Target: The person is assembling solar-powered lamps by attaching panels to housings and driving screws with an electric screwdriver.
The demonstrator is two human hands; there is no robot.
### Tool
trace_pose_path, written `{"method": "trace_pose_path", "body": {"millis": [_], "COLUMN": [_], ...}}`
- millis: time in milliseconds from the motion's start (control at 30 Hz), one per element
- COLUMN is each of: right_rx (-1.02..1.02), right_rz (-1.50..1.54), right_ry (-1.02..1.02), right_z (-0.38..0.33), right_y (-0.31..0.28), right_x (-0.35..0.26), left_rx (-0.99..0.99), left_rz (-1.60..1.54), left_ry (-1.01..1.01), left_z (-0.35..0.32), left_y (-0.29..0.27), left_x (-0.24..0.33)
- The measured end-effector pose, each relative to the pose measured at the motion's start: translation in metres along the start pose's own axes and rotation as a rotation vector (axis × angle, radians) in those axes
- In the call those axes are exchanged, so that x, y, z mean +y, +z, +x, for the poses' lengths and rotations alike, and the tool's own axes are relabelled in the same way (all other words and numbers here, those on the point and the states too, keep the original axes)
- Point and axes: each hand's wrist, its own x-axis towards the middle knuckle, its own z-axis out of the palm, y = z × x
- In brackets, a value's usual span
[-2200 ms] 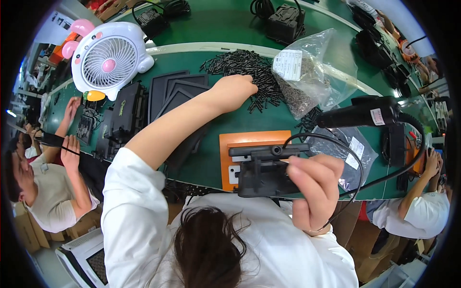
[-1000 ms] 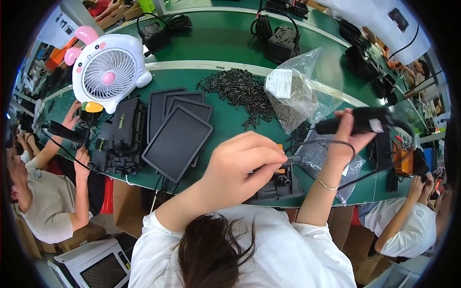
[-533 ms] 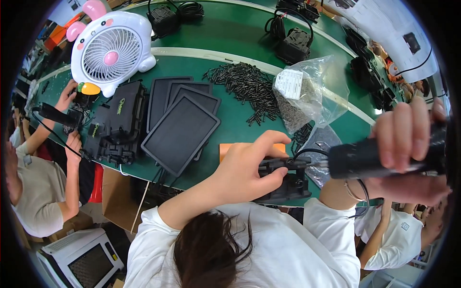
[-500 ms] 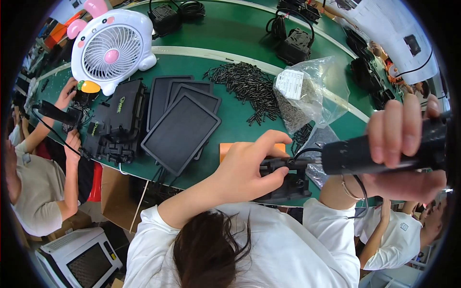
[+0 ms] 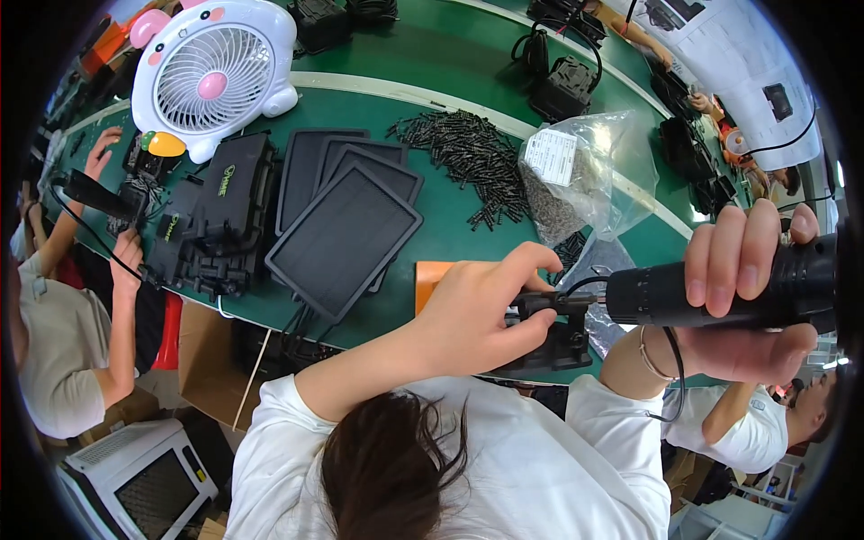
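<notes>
My left hand (image 5: pixel 490 310) grips a black plastic part (image 5: pixel 553 346) at the near edge of the green table, thumb and fingers pinching its upper side. My right hand (image 5: pixel 742 288) is wrapped round a thick black electric screwdriver (image 5: pixel 648 295), held almost level. Its tip points left at the end of the part, just beside my left fingertips; whether the bit touches a screw I cannot tell. A thin black cable loops near the screwdriver's front. Behind my left hand an orange object (image 5: pixel 430 286) is partly covered.
Flat black panels (image 5: pixel 346 243) lie stacked to the left, beside black housings (image 5: pixel 216 216). A pile of black screws (image 5: pixel 468 162) and a clear bag of small parts (image 5: pixel 553 198) lie beyond my hands. A white fan (image 5: pixel 211 85) stands far left; a co-worker (image 5: pixel 67 333) sits nearby.
The screwdriver and my right hand have steadied and sit slightly lower, with the tip still at the part. My left hand keeps its grip. The view has shifted a little.
</notes>
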Motion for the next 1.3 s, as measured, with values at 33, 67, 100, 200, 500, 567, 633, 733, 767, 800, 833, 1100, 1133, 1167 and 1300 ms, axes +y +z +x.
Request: {"method": "trace_pose_path", "body": {"millis": [33,67,100,200,500,567,633,733,767,800,833,1100,1133,1167,1300], "right_rx": [-0.021,-0.065,-0.092,-0.145,-0.079,-0.091,-0.067,0.108,0.173,0.169,0.193,0.350,0.360,0.367,0.481], "right_rz": [-0.005,-0.022,-0.033,-0.056,0.064,0.070,0.073,0.111,0.120,0.101,0.092,-0.275,-0.305,-0.371,-0.195], "right_ry": [-0.001,-0.002,0.005,0.034,0.029,0.003,0.006,0.065,0.052,0.039,0.020,-0.185,-0.241,-0.238,-0.369], "right_z": [0.001,0.003,0.004,0.010,0.020,0.020,0.018,0.016,0.014,0.012,0.010,-0.009,-0.012,-0.014,-0.031], "right_y": [0.000,-0.001,-0.001,0.002,0.008,0.008,0.006,0.000,-0.003,-0.004,-0.005,0.023,0.028,0.030,0.022], "right_x": [0.001,0.002,0.002,0.004,0.024,0.025,0.026,0.028,0.029,0.029,0.028,0.022,0.022,0.021,-0.004], "left_rx": [0.001,0.000,-0.002,0.039,0.066,0.063,0.077,0.111,0.113,0.116,0.118,0.108,0.090,0.073,0.092], "left_rz": [0.003,-0.002,-0.006,0.039,-0.004,0.003,0.004,0.015,0.022,0.029,0.026,0.043,0.045,0.049,-0.116], "left_ry": [-0.005,-0.009,-0.013,-0.005,0.014,-0.023,-0.005,0.033,0.033,0.033,0.028,0.022,0.007,-0.007,0.057], "left_z": [0.000,0.000,0.001,0.001,0.001,0.001,0.000,-0.002,-0.002,-0.002,-0.002,0.000,0.000,0.000,-0.009], "left_y": [0.000,0.001,0.002,0.005,0.006,0.007,0.008,0.012,0.013,0.014,0.014,0.013,0.013,0.014,0.007], "left_x": [0.000,-0.001,-0.001,-0.003,-0.005,-0.006,-0.006,-0.006,-0.006,-0.006,-0.005,-0.004,-0.006,-0.007,-0.017]}}
